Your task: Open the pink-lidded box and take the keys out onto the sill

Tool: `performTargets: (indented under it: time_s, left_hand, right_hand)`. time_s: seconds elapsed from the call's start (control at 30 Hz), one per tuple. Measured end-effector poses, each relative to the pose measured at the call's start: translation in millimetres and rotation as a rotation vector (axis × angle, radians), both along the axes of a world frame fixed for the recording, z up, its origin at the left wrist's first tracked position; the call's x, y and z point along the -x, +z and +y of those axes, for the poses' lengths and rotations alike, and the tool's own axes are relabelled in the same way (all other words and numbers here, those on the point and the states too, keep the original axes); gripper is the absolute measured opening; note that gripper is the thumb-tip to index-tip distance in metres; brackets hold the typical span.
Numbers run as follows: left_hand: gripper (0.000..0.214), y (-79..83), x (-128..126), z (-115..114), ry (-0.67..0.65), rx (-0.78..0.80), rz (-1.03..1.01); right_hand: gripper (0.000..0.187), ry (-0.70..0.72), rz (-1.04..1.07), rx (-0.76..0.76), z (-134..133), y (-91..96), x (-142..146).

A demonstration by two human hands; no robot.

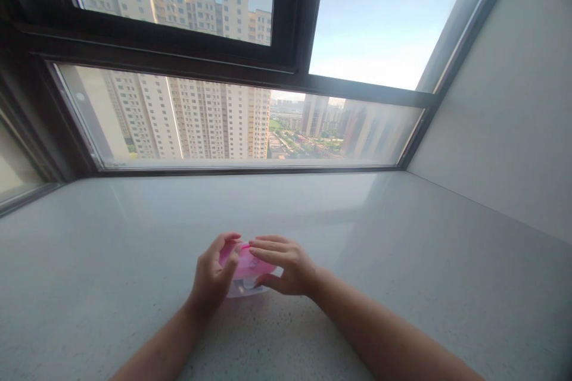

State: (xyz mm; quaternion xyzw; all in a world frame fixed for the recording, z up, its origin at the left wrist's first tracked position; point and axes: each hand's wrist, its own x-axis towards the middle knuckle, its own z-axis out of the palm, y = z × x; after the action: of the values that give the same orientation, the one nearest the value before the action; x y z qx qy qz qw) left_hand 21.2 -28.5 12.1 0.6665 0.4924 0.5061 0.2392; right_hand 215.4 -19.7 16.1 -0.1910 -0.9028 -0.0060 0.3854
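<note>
A small round container with a pink lid (252, 266) and a clear base (243, 290) rests on the pale speckled windowsill (134, 286). My left hand (217, 271) is wrapped round its left side, with the thumb on the lid and the fingers behind. From the right, my right hand (286, 262) grips it, fingers laid over the lid and thumb low at the clear base. Both hands touch the container, and they cover much of its sides. What is inside the base I cannot make out.
A dark window frame (250, 172) borders the sill at the back, with tall buildings (201, 119) outside. On the right a white wall (500, 119) meets the sill. The sill surface stretches out on both sides of my hands.
</note>
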Motion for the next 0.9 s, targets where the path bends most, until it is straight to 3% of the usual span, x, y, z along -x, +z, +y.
performTargets:
  time_s: [0.3, 0.53, 0.63, 0.77, 0.9]
  left_hand:
    - [0.053, 5.7, -0.5, -11.7, -0.082, -0.086, -0.067]
    - [0.049, 7.9, -3.2, -15.0, -0.171, -0.060, -0.095]
    - [0.047, 10.2, -8.1, -17.3, -0.211, -0.017, -0.159]
    - [0.058, 8.0, -10.1, -17.2, -0.252, 0.011, -0.225]
    - [0.073, 3.3, -8.4, -14.8, -0.279, -0.025, -0.301]
  right_hand:
    - [0.045, 0.034, 0.221, 0.126, -10.5, 8.3, 4.1]
    - [0.033, -0.159, 0.420, 0.467, -14.1, 11.8, 4.7]
    - [0.037, -0.180, 0.527, 0.624, -7.2, 7.2, 5.8]
    - [0.038, -0.160, 0.756, 0.860, 5.7, -1.3, 9.9]
    - [0.046, -0.300, 0.764, 1.013, 19.6, -12.2, 10.3]
